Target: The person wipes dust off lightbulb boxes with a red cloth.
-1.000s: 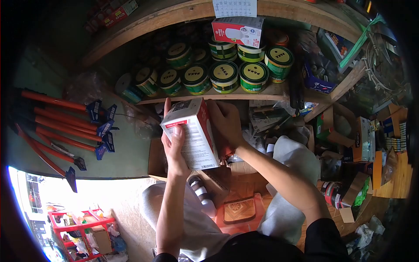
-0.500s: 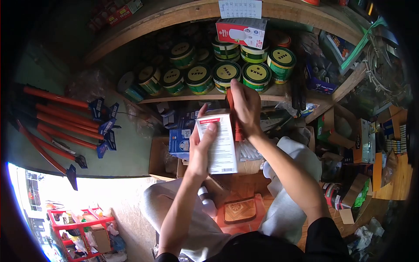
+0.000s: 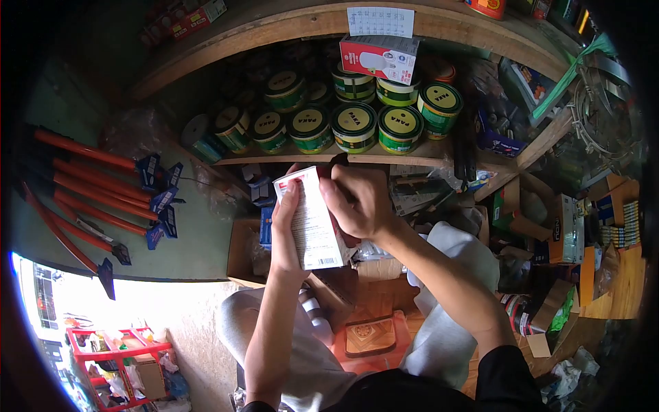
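My left hand [image 3: 284, 230] grips a white carton [image 3: 318, 223] from its left side, thumb on the front. The carton's face bears fine print, a red strip at the top and a barcode at the bottom; it tilts slightly. My right hand [image 3: 364, 199] is curled in a fist against the carton's right edge. A dark reddish-brown thing [image 3: 350, 240], soft-looking like a rag, shows below that fist, mostly hidden by hand and carton. Beyond both hands, several green PAKA tins [image 3: 354, 130] stand on a wooden shelf [image 3: 295, 155].
A red and white bulb box [image 3: 379, 58] lies on the tins. Orange-handled tools [image 3: 103, 185] with blue labels lie at left. A red rack [image 3: 117, 353] stands lower left. Open cartons [image 3: 532, 213] crowd the right side. A small mat [image 3: 371, 336] lies between my knees.
The carton and both hands have shifted left, and the carton tilts more. My right hand has come down from above the carton to its upper right edge, curling into a tighter fist.
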{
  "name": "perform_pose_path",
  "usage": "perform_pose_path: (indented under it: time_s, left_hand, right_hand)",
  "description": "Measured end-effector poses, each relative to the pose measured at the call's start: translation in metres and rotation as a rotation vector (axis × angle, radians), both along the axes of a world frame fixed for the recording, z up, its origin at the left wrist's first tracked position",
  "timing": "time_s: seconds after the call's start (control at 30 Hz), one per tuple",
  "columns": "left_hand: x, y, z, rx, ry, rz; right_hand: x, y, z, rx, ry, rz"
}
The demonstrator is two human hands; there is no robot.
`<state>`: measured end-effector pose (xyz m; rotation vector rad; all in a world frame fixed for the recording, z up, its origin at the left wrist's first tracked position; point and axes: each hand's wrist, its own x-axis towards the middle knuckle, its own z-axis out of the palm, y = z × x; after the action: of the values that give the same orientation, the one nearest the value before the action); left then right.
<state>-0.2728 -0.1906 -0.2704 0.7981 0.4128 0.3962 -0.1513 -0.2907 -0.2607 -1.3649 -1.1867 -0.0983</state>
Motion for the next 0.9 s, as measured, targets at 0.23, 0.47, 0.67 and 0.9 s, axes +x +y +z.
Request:
perform_pose_path:
  time_s: [0.23,0.47,0.67,0.9]
  left_hand:
    - [0.004,-0.022,0.015,0.090,-0.041,0.039]
    - [0.003,-0.012,0.003,0.289,0.034,0.020]
    - [0.003,0.001,-0.004,0.046,-0.006,0.036]
    - [0.010,-0.028,-0.019,0.186,0.161,0.042]
  right_hand:
    - [0.021,0.015,-0.008,0.131,0.831,-0.144]
    - [0.037,0.006,0.002,0.137,0.944,0.047]
    - [-0.014,-0.002,-0.003,-0.080,0.147,0.087]
    - [0.027,0.008,-0.010,0.069,0.291,-0.084]
